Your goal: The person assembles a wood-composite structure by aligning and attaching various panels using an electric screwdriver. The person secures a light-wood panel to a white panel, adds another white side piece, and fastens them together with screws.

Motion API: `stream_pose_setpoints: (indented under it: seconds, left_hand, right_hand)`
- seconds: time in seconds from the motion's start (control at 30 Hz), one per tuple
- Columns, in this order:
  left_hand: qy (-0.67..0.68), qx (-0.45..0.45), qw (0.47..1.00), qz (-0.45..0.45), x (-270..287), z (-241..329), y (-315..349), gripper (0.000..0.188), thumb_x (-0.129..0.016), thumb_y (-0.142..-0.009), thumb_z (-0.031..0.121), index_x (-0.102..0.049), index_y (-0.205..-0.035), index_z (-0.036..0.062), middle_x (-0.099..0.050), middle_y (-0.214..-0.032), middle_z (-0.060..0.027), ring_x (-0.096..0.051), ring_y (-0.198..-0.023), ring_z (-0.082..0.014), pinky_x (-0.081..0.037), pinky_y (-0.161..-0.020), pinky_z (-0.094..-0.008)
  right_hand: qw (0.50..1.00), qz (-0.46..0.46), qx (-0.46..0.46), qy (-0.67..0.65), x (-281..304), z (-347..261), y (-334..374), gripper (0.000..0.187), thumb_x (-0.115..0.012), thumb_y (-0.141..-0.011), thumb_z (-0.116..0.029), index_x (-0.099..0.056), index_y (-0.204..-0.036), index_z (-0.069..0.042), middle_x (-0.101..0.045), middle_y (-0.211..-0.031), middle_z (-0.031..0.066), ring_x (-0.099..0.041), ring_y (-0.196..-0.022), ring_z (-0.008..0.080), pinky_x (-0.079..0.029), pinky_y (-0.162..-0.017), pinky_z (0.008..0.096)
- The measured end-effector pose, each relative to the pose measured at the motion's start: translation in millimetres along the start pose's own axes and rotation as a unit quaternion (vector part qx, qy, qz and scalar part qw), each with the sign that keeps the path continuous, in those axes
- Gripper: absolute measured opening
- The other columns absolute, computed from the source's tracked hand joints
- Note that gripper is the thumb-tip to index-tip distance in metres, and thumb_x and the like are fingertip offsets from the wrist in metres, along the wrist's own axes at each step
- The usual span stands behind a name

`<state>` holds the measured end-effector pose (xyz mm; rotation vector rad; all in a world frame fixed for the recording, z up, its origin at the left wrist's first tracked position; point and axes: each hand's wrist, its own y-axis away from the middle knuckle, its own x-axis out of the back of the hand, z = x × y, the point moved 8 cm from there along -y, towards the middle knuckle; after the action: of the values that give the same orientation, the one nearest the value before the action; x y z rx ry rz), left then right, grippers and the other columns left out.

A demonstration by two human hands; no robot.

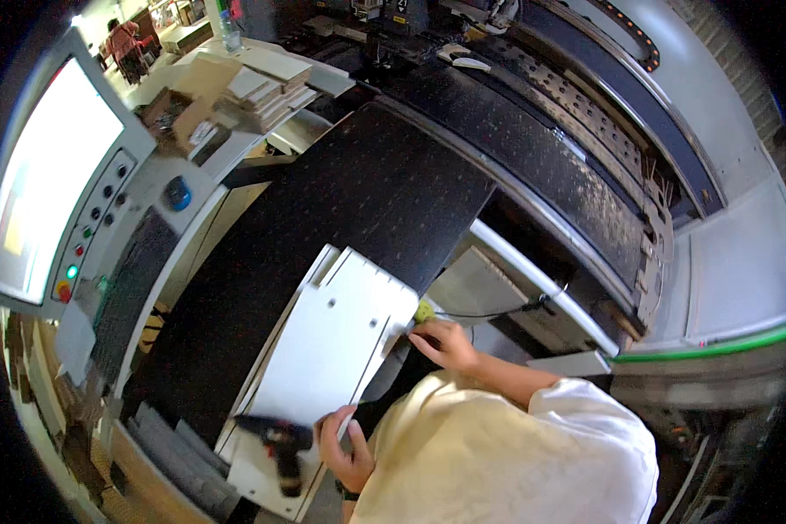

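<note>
A white panel point(314, 362) with several small dark holes lies across a black table point(349, 188), tilted toward me. By its right edge my right hand point(445, 344) has thumb and fingers pinched together; what they hold is too small to tell. Lower down, my left hand point(348, 450) curls its fingers at the panel's near edge, seemingly gripping it. A black drill-like tool point(279, 444), blurred, rests on the panel just left of that hand. Close to my right fingertips is a yellow-green object point(424, 312).
At the left stands a control console point(135, 179) with a bright screen point(57, 183). An open cardboard box point(179, 118) and stacked boards point(266, 92) sit behind it. A machine bed point(515, 144) with a metal rail runs along the far right. Grey strips point(170, 454) lean at lower left.
</note>
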<state>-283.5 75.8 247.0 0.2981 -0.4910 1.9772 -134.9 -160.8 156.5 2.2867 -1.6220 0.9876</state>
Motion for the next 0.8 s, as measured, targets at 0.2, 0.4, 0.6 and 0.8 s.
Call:
stream_pose_setpoints:
  seconds: [0.2, 0.4, 0.6, 0.8]
  left_hand:
    - [0.037, 0.037, 0.989, -0.139, -194.2, 44.0, -93.6, 0.02, -0.063, -0.093, 0.009, -0.067, -0.112, 0.001, -0.072, -0.106, -0.0149, -0.065, -0.092, -0.0354, -0.047, -0.087, -0.0441]
    - [-0.01, 0.001, 0.975, -0.222, -404.0, 39.9, -206.2, 0.024, -0.065, -0.095, 0.019, -0.066, -0.115, 0.0068, -0.071, -0.11, -0.0117, -0.063, -0.1, -0.0338, -0.047, -0.09, -0.045]
    - [-0.203, -0.023, 0.973, -0.109, -496.4, -15.4, -313.6, 0.029, -0.063, -0.096, 0.029, -0.068, -0.119, 0.0104, -0.069, -0.111, -0.0119, -0.059, -0.106, -0.0347, -0.042, -0.092, -0.0514]
    - [-0.316, -0.021, 0.936, -0.155, -522.7, -31.9, -318.0, 0.04, -0.063, -0.095, 0.04, -0.065, -0.126, 0.0144, -0.062, -0.112, -0.0172, -0.055, -0.107, -0.0417, -0.04, -0.096, -0.0621]
  right_hand:
    - [0.981, 0.107, -0.152, 0.056, 164.5, 195.5, -74.0, 0.015, -0.072, -0.09, -0.011, -0.071, -0.102, -0.001, -0.069, -0.085, 0.0154, -0.065, -0.069, 0.0256, -0.052, -0.066, 0.034]
    - [0.957, 0.2, -0.13, 0.167, 329.3, 393.9, -230.8, 0.024, -0.072, -0.091, -0.014, -0.066, -0.11, 0.0, -0.064, -0.1, 0.0172, -0.063, -0.091, 0.0293, -0.051, -0.081, 0.0382]
    - [0.922, 0.234, -0.082, 0.297, 405.5, 531.5, -413.1, 0.035, -0.075, -0.088, -0.024, -0.065, -0.116, -0.005, -0.059, -0.119, 0.0199, -0.058, -0.112, 0.0381, -0.048, -0.095, 0.0444]
    - [0.868, 0.274, -0.212, 0.356, 433.4, 604.4, -547.0, 0.057, -0.071, -0.087, -0.049, -0.062, -0.126, -0.009, -0.055, -0.134, 0.019, -0.056, -0.121, 0.0413, -0.045, -0.103, 0.0519]
